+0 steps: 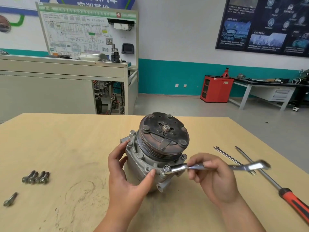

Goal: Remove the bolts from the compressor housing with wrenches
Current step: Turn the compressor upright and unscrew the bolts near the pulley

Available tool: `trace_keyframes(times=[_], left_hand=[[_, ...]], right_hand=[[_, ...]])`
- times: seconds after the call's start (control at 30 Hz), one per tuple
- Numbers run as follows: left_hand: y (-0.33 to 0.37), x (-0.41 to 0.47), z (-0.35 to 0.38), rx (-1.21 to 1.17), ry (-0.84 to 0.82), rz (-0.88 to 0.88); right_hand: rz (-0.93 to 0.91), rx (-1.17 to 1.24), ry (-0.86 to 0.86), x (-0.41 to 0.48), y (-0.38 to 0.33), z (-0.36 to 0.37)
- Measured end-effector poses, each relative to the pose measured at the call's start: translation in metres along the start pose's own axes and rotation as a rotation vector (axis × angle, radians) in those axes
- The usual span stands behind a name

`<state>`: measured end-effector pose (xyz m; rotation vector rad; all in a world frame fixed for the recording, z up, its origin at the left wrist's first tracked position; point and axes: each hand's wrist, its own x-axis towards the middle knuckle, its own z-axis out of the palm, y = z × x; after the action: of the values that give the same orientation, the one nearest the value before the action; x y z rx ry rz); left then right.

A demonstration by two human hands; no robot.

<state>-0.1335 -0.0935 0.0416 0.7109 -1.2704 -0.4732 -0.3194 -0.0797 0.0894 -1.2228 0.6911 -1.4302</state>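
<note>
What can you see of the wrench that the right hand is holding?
The wrench is a shiny, chrome-looking metal combination spanner. Its ring end sits over a bolt on the near flange of the compressor housing. Its open end points right, blurred, above the table. It lies roughly level. The right hand pinches its shank near the middle between fingers and thumb; nothing else is seen touching it.
</note>
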Motion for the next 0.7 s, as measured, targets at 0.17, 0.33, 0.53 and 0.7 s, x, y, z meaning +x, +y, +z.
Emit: trace_keyframes(times=[0.17, 0.33, 0.53, 0.7], left_hand=[[-0.001, 0.000, -0.001, 0.001, -0.005, -0.009], [0.000, 0.000, 0.000, 0.000, -0.008, 0.000], [0.000, 0.000, 0.000, 0.025, -0.002, 0.023], [0.000, 0.000, 0.000, 0.029, -0.003, 0.026]], right_hand=[[-0.033, 0.510, -0.265, -0.001, 0.003, -0.015], [-0.085, 0.506, -0.004, -0.042, 0.009, -0.013], [-0.022, -0.018, 0.166, -0.075, 0.030, 0.025], [-0.193, -0.333, 0.141, -0.071, 0.031, 0.050]])
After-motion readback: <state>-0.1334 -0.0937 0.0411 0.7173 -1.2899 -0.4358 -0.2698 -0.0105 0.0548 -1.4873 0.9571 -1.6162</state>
